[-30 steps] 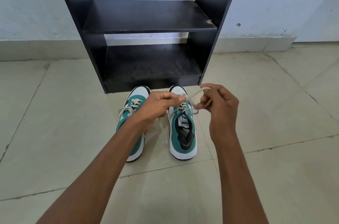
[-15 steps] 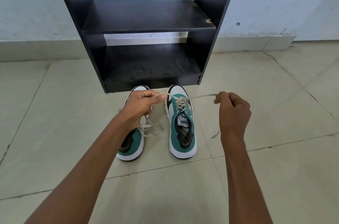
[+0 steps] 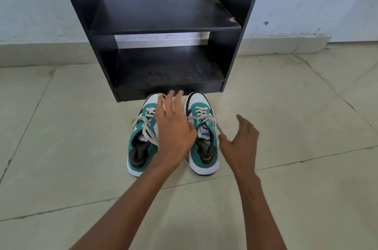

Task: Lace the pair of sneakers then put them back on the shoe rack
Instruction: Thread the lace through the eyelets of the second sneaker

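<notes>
Two teal and white sneakers with cream laces stand side by side on the floor, toes toward the black shoe rack. The left sneaker has a tied bow. The right sneaker is laced, with a knot and loose lace ends trailing to its right. My left hand hovers open between the two shoes, fingers spread, covering part of the left one. My right hand is open just right of the right sneaker, holding nothing.
The rack's lower shelf and upper shelf hold nothing. The rack stands against a pale wall. Beige floor tiles stretch around the shoes on all sides.
Both hands were pulling the right sneaker's lace ends apart; now they have let go of the laces and opened. The lace ends lie on the shoe.
</notes>
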